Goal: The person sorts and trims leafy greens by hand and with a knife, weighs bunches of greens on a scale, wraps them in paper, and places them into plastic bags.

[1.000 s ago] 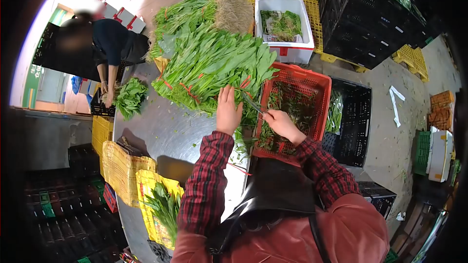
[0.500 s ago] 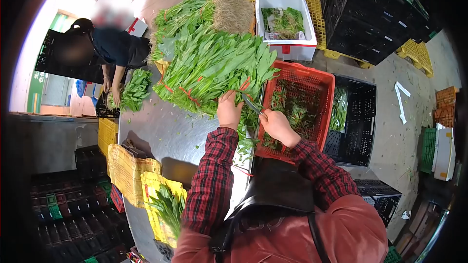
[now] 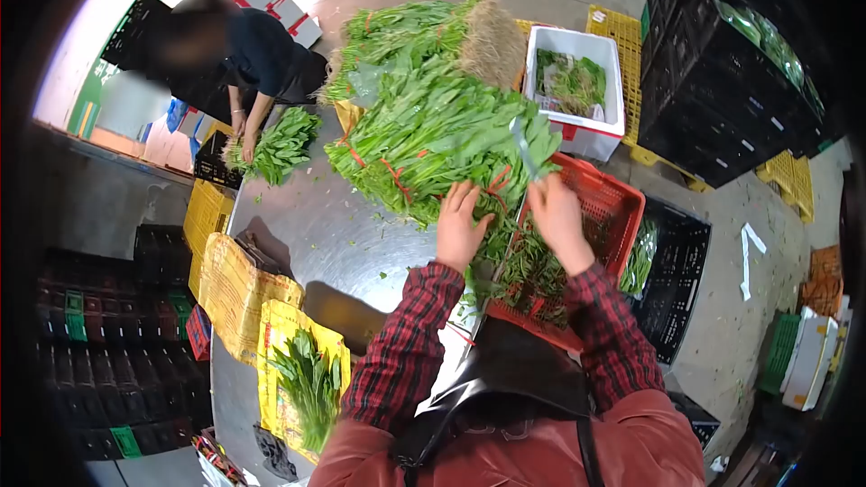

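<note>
Bundles of leafy greens (image 3: pixel 442 117) tied with red bands lie piled on the metal table. My left hand (image 3: pixel 461 230) rests on the near side of the pile, its fingers stretched out and thumb apart, touching leaves and stems. My right hand (image 3: pixel 557 221) is closed around a knife (image 3: pixel 520 146), the handle mostly hidden in the fingers. Its blade, slightly blurred, points up and away over the leaves at the pile's right side. Below the right hand stands a red crate (image 3: pixel 618 207) with loose, dark leaf trimmings inside.
A white foam box (image 3: pixel 577 117) with greens stands behind the crate, and a black crate (image 3: pixel 672 275) to the right. Yellow bags (image 3: pixel 307 343) lie at the table's (image 3: pixel 338 248) left edge. Across the table, another person's hands (image 3: pixel 245 144) hold a bunch. Black crates (image 3: pixel 722 81) rise at right.
The knife has swung from beside my left hand to point away over the leaves. My left hand has loosened and spread its fingers. The whole view has shifted.
</note>
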`<act>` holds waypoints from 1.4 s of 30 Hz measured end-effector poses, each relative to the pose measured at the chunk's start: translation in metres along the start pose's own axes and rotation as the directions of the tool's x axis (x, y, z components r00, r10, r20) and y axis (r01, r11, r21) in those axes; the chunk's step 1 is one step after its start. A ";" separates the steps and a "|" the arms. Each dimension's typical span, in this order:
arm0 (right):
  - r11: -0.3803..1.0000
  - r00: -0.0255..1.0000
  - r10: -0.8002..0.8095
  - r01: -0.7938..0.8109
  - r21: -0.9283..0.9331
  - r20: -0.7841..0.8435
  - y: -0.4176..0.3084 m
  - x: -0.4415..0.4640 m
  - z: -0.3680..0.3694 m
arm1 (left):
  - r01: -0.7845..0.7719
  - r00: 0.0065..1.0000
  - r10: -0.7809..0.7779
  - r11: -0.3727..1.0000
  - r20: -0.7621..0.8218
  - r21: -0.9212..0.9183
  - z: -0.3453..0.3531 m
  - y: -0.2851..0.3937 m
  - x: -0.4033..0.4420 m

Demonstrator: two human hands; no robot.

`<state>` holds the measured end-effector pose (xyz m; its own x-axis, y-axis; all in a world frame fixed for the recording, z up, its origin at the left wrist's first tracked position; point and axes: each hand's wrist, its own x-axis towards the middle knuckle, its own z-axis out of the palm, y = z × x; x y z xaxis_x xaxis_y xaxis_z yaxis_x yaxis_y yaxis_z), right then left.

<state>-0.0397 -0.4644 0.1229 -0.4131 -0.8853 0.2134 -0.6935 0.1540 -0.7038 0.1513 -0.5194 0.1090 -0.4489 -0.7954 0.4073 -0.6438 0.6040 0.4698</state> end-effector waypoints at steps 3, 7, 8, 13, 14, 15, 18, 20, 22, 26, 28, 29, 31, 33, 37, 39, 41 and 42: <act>0.981 0.986 -0.064 0.034 0.191 0.154 -0.035 -0.024 0.028 | 0.037 0.957 0.004 0.990 -0.289 0.138 -0.039 -0.024 0.008; 0.936 0.937 -0.067 -0.060 0.347 0.343 -0.080 -0.036 0.078 | 0.215 0.894 -0.100 0.951 -0.437 0.221 -0.080 -0.087 0.035; 0.927 0.942 -0.101 -0.027 0.375 0.319 -0.087 -0.036 0.094 | 0.264 0.898 -0.176 0.949 -0.403 0.173 -0.083 -0.104 0.039; 0.903 0.937 -0.154 0.004 0.431 0.314 -0.099 -0.048 0.118 | 0.545 0.829 -0.558 0.822 -0.038 -0.168 -0.102 -0.125 0.039; 0.902 0.933 -0.158 0.004 0.432 0.323 -0.102 -0.047 0.117 | 0.556 0.822 -0.570 0.807 -0.015 -0.199 -0.102 -0.128 0.035; 0.903 0.931 -0.162 0.006 0.430 0.327 -0.104 -0.048 0.116 | 0.562 0.817 -0.577 0.794 0.006 -0.231 -0.102 -0.131 0.035; 0.910 0.928 -0.193 0.048 0.413 0.319 -0.109 -0.044 0.114 | 0.555 0.822 -0.569 0.782 0.039 -0.284 -0.104 -0.140 0.042; 0.903 0.928 -0.189 0.035 0.429 0.321 -0.110 -0.049 0.116 | 0.557 0.823 -0.561 0.769 0.087 -0.314 -0.107 -0.141 0.038; 0.884 0.932 -0.191 0.027 0.467 0.308 -0.114 -0.044 0.120 | 0.531 0.838 -0.543 0.786 0.058 -0.317 -0.103 -0.143 0.033; 0.900 0.918 -0.182 0.012 0.435 0.351 -0.124 -0.050 0.109 | 0.468 0.862 -0.504 0.829 -0.046 -0.307 -0.095 -0.138 0.032; 0.910 0.928 -0.172 0.022 0.413 0.330 -0.124 -0.062 0.114 | 0.418 0.880 -0.460 0.868 -0.117 -0.267 -0.092 -0.134 0.025; 0.918 0.943 -0.165 0.039 0.395 0.290 -0.124 -0.062 0.118 | 0.412 0.881 -0.457 0.870 -0.125 -0.271 -0.092 -0.133 0.025; 0.925 0.956 -0.168 0.069 0.373 0.240 -0.122 -0.057 0.129 | 0.431 0.873 -0.475 0.857 -0.108 -0.282 -0.091 -0.131 0.022; 0.972 0.974 -0.144 0.107 0.207 0.172 -0.123 -0.052 0.141 | 0.430 0.875 -0.474 0.855 -0.101 -0.291 -0.091 -0.129 0.027; 0.988 0.984 -0.151 0.148 0.030 0.100 -0.127 -0.030 0.156 | 0.472 0.850 -0.511 0.846 -0.129 -0.248 -0.088 -0.119 0.026; 0.986 0.984 -0.165 0.167 -0.023 0.065 -0.127 -0.020 0.149 | 0.483 0.850 -0.513 0.850 -0.122 -0.212 -0.090 -0.121 0.032; 0.982 0.985 -0.167 0.170 -0.083 0.037 -0.120 -0.030 0.131 | 0.493 0.849 -0.518 0.848 -0.106 -0.195 -0.090 -0.122 0.028; 0.978 0.985 -0.173 0.175 -0.110 0.025 -0.119 -0.034 0.119 | 0.502 0.843 -0.525 0.846 -0.115 -0.182 -0.090 -0.124 0.026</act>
<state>0.1267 -0.5044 0.1188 -0.2716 -0.9094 0.3149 -0.8159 0.0440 -0.5766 0.2749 -0.6103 0.1323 0.0306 -0.9819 0.1867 -0.6572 0.1210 0.7439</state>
